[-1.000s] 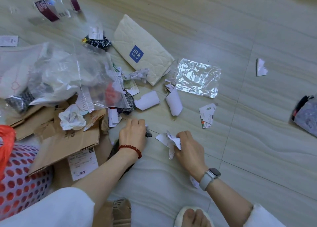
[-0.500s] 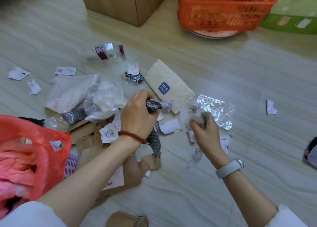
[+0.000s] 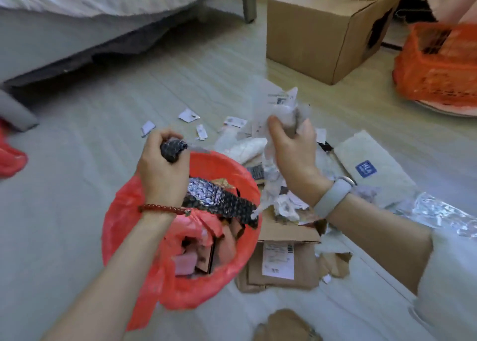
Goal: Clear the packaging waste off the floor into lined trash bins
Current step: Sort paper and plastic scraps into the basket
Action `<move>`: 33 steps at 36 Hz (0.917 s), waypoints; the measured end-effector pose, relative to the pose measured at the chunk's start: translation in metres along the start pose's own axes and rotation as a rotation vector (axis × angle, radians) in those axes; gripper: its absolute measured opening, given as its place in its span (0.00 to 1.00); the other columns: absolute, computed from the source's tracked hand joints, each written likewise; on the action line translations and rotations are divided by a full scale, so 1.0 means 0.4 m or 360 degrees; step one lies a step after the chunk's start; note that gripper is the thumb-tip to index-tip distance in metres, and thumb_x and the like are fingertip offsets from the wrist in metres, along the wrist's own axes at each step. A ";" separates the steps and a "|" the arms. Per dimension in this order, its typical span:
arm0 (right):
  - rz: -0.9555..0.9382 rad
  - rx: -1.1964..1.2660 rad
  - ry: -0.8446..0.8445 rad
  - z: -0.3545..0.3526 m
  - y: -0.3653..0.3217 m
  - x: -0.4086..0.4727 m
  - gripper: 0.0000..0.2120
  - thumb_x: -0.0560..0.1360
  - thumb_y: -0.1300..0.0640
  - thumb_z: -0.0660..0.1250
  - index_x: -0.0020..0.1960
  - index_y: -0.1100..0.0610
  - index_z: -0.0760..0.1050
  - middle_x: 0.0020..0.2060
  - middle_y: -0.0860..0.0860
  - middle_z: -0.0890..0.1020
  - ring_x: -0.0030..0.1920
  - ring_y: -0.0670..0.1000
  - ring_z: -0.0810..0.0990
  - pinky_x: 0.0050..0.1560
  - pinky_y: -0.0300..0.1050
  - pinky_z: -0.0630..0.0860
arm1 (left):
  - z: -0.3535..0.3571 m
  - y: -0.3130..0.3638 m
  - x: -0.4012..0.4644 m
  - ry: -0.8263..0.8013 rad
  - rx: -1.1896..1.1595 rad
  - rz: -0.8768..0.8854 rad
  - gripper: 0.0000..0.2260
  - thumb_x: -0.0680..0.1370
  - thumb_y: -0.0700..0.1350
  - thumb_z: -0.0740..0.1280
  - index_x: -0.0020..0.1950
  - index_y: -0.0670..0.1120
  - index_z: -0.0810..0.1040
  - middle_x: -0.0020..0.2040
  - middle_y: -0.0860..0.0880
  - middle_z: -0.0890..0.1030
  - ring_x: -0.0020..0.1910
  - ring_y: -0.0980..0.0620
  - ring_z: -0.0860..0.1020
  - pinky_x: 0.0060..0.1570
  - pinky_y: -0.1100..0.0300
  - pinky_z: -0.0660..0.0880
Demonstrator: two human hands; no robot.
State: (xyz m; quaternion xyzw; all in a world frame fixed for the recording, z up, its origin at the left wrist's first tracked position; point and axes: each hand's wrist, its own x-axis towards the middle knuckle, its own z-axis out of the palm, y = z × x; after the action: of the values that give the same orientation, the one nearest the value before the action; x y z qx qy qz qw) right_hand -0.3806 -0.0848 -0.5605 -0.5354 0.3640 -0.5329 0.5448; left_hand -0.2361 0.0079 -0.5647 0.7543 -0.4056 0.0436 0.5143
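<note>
Above the bin (image 3: 247,183), the left hand (image 3: 162,175) grasps limp, light bubble wrap (image 3: 219,201) by one bunched end; the right hand (image 3: 294,155) clenches crumpled paper (image 3: 273,105) beside the bin.

Soft even daylight, motion blur, edges warped.
</note>
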 end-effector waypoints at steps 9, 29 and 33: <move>0.0156 -0.0689 -0.0747 0.164 0.112 -0.078 0.04 0.75 0.61 0.62 0.50 0.59 0.70 0.40 0.51 0.72 0.38 0.48 0.70 0.36 0.33 0.68 | -0.093 -0.158 -0.090 -0.1494 0.0973 -0.0353 0.39 0.64 0.66 0.70 0.70 0.55 0.61 0.72 0.48 0.58 0.72 0.46 0.53 0.69 0.46 0.56; -0.0770 -0.2098 -0.2114 0.185 0.196 -0.170 0.34 0.69 0.28 0.45 0.70 0.32 0.35 0.75 0.49 0.38 0.74 0.61 0.37 0.68 0.73 0.46 | -0.255 -0.241 -0.073 -0.1378 0.1184 -0.0247 0.22 0.77 0.60 0.56 0.71 0.62 0.60 0.77 0.53 0.47 0.75 0.50 0.39 0.69 0.37 0.37; -0.0985 -0.2296 -0.2326 0.205 0.269 -0.183 0.37 0.65 0.26 0.43 0.72 0.35 0.44 0.76 0.52 0.43 0.74 0.65 0.44 0.61 0.77 0.55 | -0.260 -0.275 -0.090 -0.1036 0.1029 -0.0385 0.20 0.78 0.53 0.59 0.70 0.59 0.64 0.77 0.50 0.50 0.75 0.49 0.44 0.71 0.40 0.44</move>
State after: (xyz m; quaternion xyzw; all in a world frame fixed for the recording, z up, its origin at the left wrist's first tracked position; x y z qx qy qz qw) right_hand -0.2928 -0.0129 -0.6646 -0.9890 0.0271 0.1427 0.0268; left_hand -0.1512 0.1282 -0.6151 0.8920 -0.4206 -0.1312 0.1007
